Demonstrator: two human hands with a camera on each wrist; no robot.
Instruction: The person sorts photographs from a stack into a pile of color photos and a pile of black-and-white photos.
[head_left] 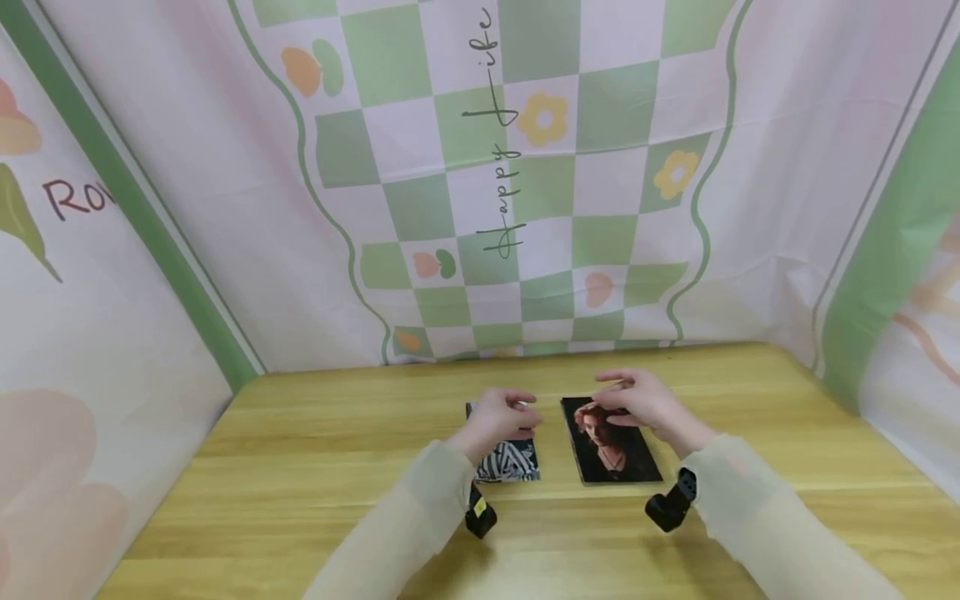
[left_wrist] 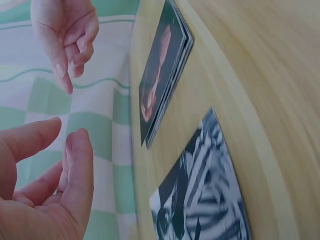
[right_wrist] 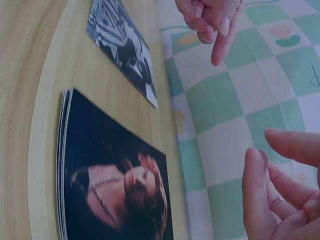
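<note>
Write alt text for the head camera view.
Two hands hover over photo cards on a wooden table: the left hand above a single black-and-white card, the right hand above a stack of cards topped by a portrait. A pink and green checked backdrop hangs behind.

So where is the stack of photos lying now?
In the head view, the stack of photos lies on the table under the right hand, right of the single striped photo.

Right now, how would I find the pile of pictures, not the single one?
Look at the wooden table in front of the checked cloth wall. Two dark cards lie near its middle, under the hands. The pile sits under the right hand: it is thick and shows a red-haired portrait, while the lone picture has black and white stripes.
</note>
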